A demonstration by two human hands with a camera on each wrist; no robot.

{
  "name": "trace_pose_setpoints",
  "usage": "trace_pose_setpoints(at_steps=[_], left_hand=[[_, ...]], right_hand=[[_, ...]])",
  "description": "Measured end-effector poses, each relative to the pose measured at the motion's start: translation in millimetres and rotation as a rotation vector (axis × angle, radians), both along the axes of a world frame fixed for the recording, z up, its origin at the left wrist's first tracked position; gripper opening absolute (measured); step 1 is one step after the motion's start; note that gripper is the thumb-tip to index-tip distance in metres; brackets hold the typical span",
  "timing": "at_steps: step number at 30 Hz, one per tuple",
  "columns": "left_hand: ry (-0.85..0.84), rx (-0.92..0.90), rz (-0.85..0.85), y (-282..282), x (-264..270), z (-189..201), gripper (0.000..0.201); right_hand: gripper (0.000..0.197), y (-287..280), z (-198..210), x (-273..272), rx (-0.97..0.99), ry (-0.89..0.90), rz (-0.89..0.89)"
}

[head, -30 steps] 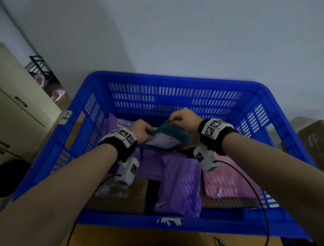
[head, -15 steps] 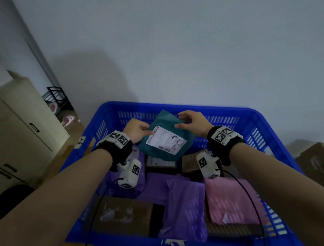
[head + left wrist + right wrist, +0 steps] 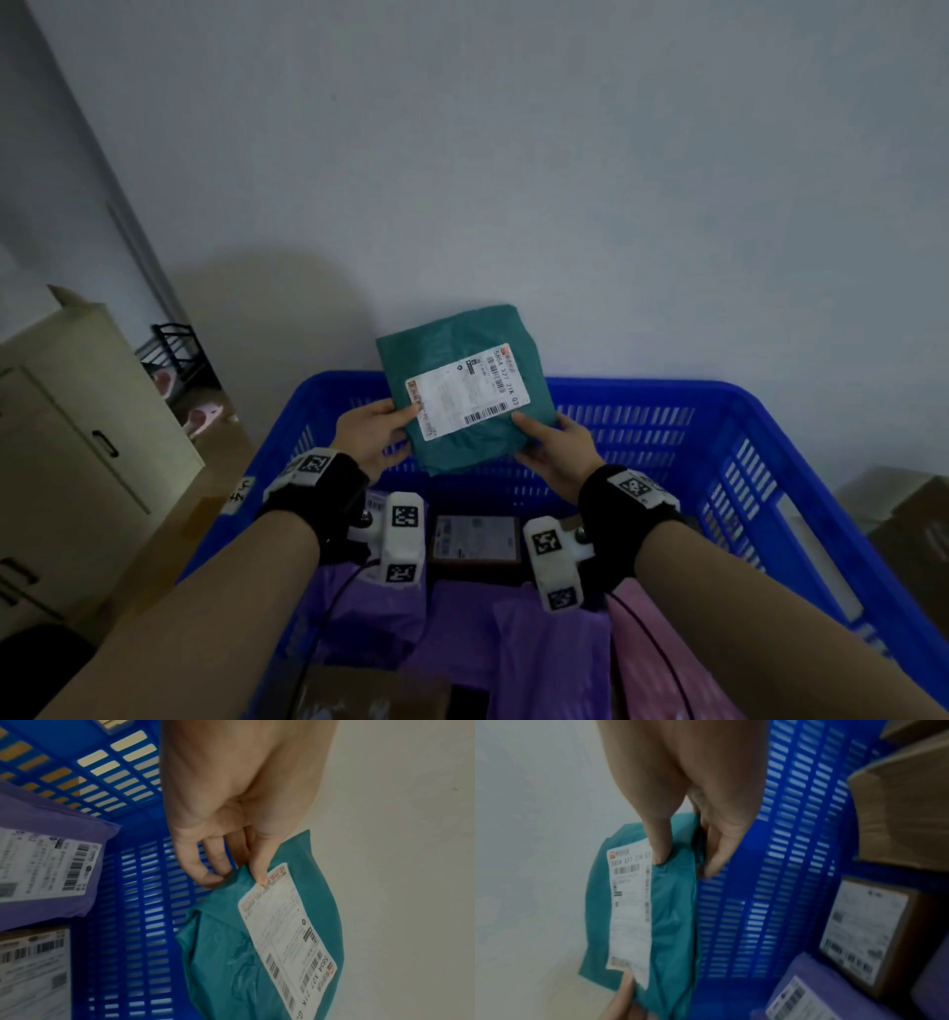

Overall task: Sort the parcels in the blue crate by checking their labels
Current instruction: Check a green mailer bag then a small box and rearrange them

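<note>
A teal parcel bag (image 3: 452, 354) with a white label (image 3: 464, 393) facing me is held up above the far rim of the blue crate (image 3: 729, 411). My left hand (image 3: 377, 437) pinches its lower left edge, thumb on the label corner. My right hand (image 3: 552, 447) pinches its lower right edge. The left wrist view shows the left hand (image 3: 231, 862) with its thumb on the teal parcel (image 3: 259, 953), fingers behind. In the right wrist view the right hand (image 3: 680, 845) grips the teal parcel (image 3: 672, 902) the same way.
Inside the crate lie purple bags (image 3: 513, 647), a pink bag (image 3: 662, 663) at the right and a brown labelled box (image 3: 475, 537) at the back. Cream cabinets (image 3: 61, 442) stand at the left, cardboard boxes (image 3: 909, 524) at the right. A pale wall is behind.
Both hands have lifted the teal parcel out of the crate and up above its far rim, turning the label to face me. My view has tilted up.
</note>
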State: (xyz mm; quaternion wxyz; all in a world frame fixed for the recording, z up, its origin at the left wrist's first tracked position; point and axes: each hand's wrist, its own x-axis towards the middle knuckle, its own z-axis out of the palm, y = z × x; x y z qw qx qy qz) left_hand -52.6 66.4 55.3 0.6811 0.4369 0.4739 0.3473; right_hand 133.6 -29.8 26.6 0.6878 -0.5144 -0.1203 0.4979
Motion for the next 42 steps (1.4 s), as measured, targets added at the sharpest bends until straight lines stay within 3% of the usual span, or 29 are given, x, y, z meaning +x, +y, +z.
trace_pose_setpoints(at_steps=[3, 8, 13, 17, 21, 25, 28, 31, 35, 39, 42], left_hand=[[-0.054, -0.023, 0.013, -2, -2, -3, 0.007], [-0.134, -0.066, 0.032, -8, -6, -6, 0.006], [-0.143, -0.081, 0.014, -14, -15, -6, 0.010], [-0.106, -0.019, 0.076, -10, -35, -7, 0.032], [0.181, 0.026, 0.191, -10, -53, -17, 0.040], [0.664, 0.100, -0.028, -16, -64, -34, 0.037], [0.967, 0.142, -0.151, -16, -69, -46, 0.050], [1.132, 0.131, -0.279, -10, -71, -60, 0.056], [1.393, 0.112, -0.529, -12, -68, -77, 0.040], [1.552, 0.198, -0.728, -14, -64, -98, 0.046], [1.610, 0.224, -0.702, -14, -61, -111, 0.057]], right_hand=[[0.047, 0, 0, -7, 0.053, 0.114, -0.110], [0.051, -3, 4, -25, 0.092, 0.185, -0.109], [0.049, -2, 2, -37, 0.029, 0.050, -0.118], [0.047, -3, 3, -28, -0.019, -0.131, -0.008], [0.049, 1, -10, -15, -0.172, -0.190, 0.195], [0.045, 11, -34, -23, -0.340, -0.276, 0.290], [0.039, 29, -62, -37, -0.432, -0.300, 0.379], [0.036, 44, -87, -55, -0.524, -0.281, 0.485], [0.056, 59, -128, -73, -0.575, -0.156, 0.551], [0.061, 62, -138, -90, -0.581, -0.113, 0.622], [0.069, 64, -150, -98, -0.581, -0.128, 0.618]])
